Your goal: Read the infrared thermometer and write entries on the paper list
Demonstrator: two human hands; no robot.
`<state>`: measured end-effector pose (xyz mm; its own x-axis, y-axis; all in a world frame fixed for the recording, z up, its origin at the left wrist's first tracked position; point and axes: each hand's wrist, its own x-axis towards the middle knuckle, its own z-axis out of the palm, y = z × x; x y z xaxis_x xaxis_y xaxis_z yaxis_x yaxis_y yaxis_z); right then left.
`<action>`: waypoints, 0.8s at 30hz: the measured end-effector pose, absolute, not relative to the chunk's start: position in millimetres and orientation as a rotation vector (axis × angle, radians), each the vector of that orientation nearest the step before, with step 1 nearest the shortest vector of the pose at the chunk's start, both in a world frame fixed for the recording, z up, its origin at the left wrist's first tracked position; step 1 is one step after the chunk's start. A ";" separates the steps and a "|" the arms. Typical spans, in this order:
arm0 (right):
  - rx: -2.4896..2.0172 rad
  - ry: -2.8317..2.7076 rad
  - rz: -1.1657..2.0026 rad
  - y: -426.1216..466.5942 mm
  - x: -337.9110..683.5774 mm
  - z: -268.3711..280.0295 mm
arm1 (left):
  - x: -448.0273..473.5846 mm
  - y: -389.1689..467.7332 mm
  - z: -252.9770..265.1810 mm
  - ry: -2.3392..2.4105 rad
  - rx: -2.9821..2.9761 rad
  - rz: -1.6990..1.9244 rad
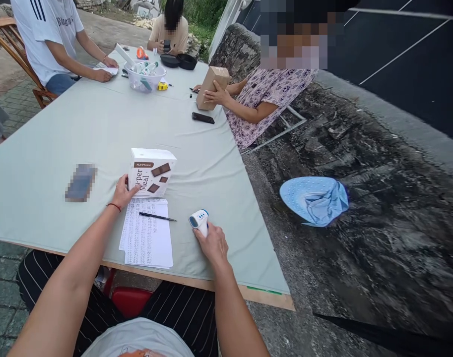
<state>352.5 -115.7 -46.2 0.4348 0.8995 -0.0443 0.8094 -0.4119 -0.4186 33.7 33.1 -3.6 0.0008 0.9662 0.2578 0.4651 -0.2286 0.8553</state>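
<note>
My left hand grips the lower left side of a white box with brown bar pictures and "Meal" printed on it. The box stands upright on the table, just behind some handwritten sheets. A black pen lies across the top sheet. In my right hand is a white and blue infrared thermometer, held by its handle, its head tilted up and to the left above the cloth. To the left of the box lies a phone-like dark rectangle, blurred out.
A pale green cloth covers the table. Further back are a clear basket of bottles, a yellow tape measure, black dishes and a black phone. At right, a person holds a cardboard box; a blue hat lies on the ground.
</note>
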 end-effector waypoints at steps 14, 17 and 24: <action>-1.183 -0.842 1.195 -60.4 238.1 45.4 | 41.3 20.3 -14.1 1.656 1.919 1.073; -1.185 -0.797 1.224 -55.0 219.9 47.2 | 42.0 19.8 -14.2 1.653 1.924 1.076; -1.216 -0.745 1.171 -40.1 203.0 52.7 | 43.1 19.6 -13.5 1.669 1.938 1.068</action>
<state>203.0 -40.1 52.7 0.2812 0.9490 -0.1426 -0.2728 -0.0634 -0.9600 43.1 19.6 -13.5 0.0122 0.9530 0.3028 0.6741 -0.2315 0.7015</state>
